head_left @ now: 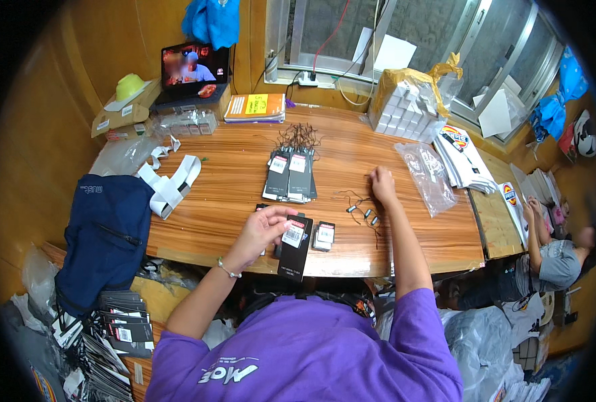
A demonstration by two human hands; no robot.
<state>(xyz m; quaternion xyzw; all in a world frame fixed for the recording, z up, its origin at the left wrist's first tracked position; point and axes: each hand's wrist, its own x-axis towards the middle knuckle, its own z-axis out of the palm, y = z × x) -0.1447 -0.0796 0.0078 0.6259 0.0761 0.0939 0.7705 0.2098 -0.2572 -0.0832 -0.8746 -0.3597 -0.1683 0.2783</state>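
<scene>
My left hand [263, 231] pinches a black hang tag [294, 258] with a white and red barcode sticker, held upright over the table's near edge. Beside it, a small stack of stickered cards [323, 234] lies on the wood; another stack is partly covered by my hand and the tag. My right hand [382, 185] rests farther out with its fingers curled; whatever they may grip is hidden. Just left of that wrist lie loose black tag strings [362, 211] with small fasteners. Beyond my hands sits a pile of black hang tags [290, 175], their strings bunched at the far end.
A clear plastic bag [427, 175] and white printed bags [462, 157] lie at right, near stacked white boxes [405, 110]. Far left are a tablet [195, 70], notebooks [255, 108] and a navy backpack [103, 234]. Another person [546, 264] works at right.
</scene>
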